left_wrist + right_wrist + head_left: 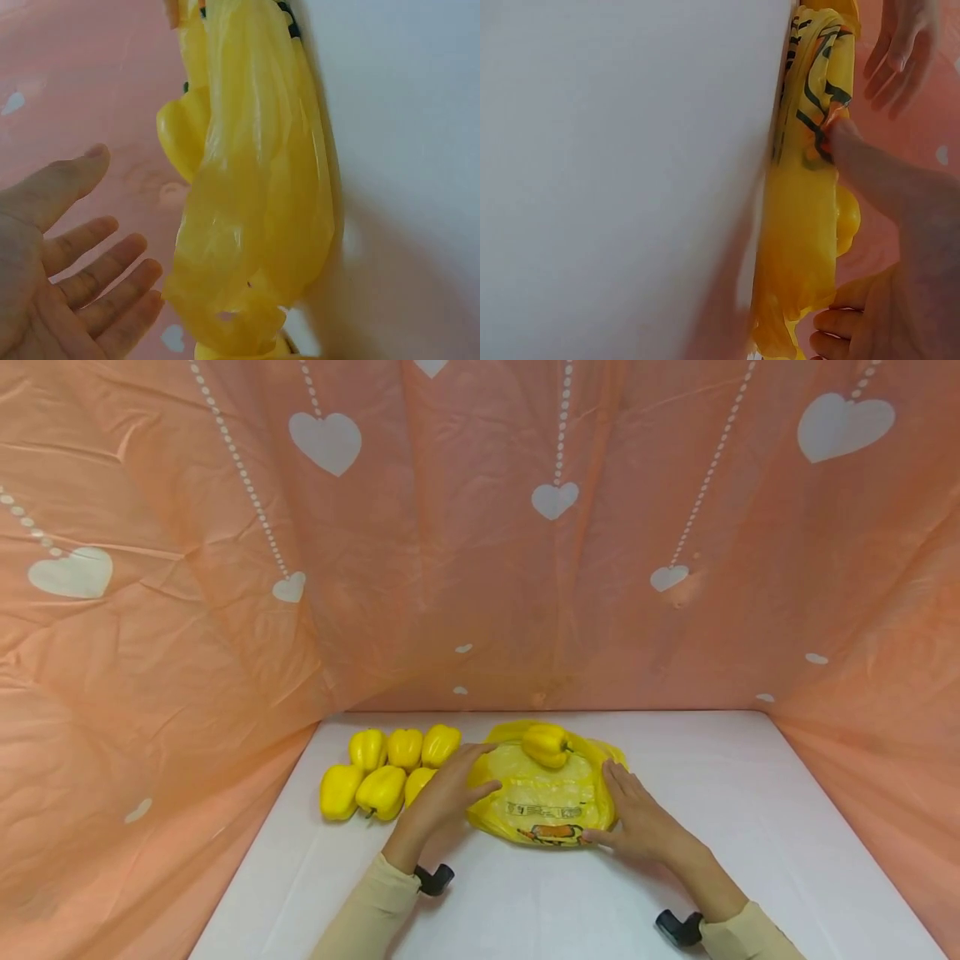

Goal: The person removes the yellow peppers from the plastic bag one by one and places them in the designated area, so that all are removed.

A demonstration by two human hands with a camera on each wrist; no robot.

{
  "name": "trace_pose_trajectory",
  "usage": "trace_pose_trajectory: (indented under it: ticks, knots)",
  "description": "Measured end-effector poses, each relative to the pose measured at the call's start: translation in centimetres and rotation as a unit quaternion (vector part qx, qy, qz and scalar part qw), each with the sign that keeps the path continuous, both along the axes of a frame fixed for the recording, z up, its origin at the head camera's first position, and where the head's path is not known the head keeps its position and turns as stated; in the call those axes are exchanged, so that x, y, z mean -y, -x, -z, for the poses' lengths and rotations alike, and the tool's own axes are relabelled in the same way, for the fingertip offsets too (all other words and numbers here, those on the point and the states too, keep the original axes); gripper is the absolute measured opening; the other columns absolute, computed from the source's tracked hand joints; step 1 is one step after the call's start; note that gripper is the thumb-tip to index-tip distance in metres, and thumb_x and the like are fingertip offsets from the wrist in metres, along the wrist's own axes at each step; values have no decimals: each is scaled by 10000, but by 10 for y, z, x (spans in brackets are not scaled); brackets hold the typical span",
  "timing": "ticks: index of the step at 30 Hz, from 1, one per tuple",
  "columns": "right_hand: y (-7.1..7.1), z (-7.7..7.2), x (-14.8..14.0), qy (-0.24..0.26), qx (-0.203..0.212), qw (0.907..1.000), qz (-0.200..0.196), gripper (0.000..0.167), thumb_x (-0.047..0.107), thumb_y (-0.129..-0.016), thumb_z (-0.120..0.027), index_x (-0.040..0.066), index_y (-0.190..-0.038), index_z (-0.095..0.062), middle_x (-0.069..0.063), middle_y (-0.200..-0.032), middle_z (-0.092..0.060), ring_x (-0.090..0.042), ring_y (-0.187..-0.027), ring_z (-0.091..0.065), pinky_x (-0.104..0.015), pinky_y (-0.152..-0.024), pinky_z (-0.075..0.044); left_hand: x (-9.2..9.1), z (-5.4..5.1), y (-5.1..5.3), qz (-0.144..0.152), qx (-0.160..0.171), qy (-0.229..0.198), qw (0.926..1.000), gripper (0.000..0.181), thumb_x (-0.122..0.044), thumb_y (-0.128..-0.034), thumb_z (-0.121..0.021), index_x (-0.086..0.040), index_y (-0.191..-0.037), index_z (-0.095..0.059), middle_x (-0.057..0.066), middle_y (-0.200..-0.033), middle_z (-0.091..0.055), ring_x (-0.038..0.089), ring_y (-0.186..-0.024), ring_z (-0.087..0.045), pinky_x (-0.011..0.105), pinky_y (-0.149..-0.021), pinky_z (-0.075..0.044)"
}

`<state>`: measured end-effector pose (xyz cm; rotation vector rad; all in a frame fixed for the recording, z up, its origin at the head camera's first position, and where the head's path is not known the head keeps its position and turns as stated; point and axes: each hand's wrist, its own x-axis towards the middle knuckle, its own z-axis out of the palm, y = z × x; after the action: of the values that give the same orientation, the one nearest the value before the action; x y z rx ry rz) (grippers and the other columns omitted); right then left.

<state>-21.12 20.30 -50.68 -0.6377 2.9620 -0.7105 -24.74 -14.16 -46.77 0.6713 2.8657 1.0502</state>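
A yellow plastic bag (551,797) lies flattened on the table, its printed part towards me. On the bag's far part rests a yellow bell pepper (545,744); its side also shows behind the bag in the left wrist view (182,135). My left hand (444,789) is at the bag's left side, fingers and thumb spread, holding nothing; the left wrist view shows them apart from the bag. At the right side, my right hand (641,818) has extended fingers along the bag's edge. Its thumb (862,161) appears to touch the print.
Several yellow bell peppers (381,792) stand close together in two rows left of the bag, one partly hidden by my left hand. A white-covered table (720,760) lies beneath everything. Orange curtains (465,543) with white hearts enclose the back and sides.
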Motion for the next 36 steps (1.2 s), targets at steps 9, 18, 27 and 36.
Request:
trace_pose_trajectory:
  ticks: [9,18,27,36]
  knots:
    - [1,1,1,-101,148,9998,80,1261,629,-869,-822,-142,-1640,-189,-337,-1727,-157,-545,-1582,-193,-647,-1276,-202,-17,2,18,229,16,299,9993,655,-327,-1028,-755,-150,-1602,-494,114,-1631,-492,360,-1539,-417,560,-1251,-364]
    - [0,1,1,-98,52,9999,32,1237,588,-872,-839,-158,-1628,-204,-348,-1717,-180,-531,-1583,-209,-641,-1279,-202,-31,5,39,507,-82,407,9979,665,-301,-1034,-750,-123,-1612,-474,101,-1669,-447,325,-1541,-418,520,-1264,-355]
    - [-1,1,1,-2,93,10000,6,1247,594,-871,-835,-160,-1628,-194,-349,-1718,-168,-525,-1591,-191,-644,-1283,-185,-39,7,55,621,-77,640,9960,689,-328,-1047,-729,-132,-1639,-436,105,-1689,-410,321,-1563,-382,504,-1274,-342]
    - [0,0,1,-18,160,9999,19,1246,597,-873,-834,-159,-1629,-194,-347,-1722,-155,-532,-1590,-183,-643,-1282,-188,-51,4,70,711,-233,981,9924,727,-341,-1028,-753,-108,-1636,-429,100,-1681,-420,315,-1554,-397,479,-1274,-347]
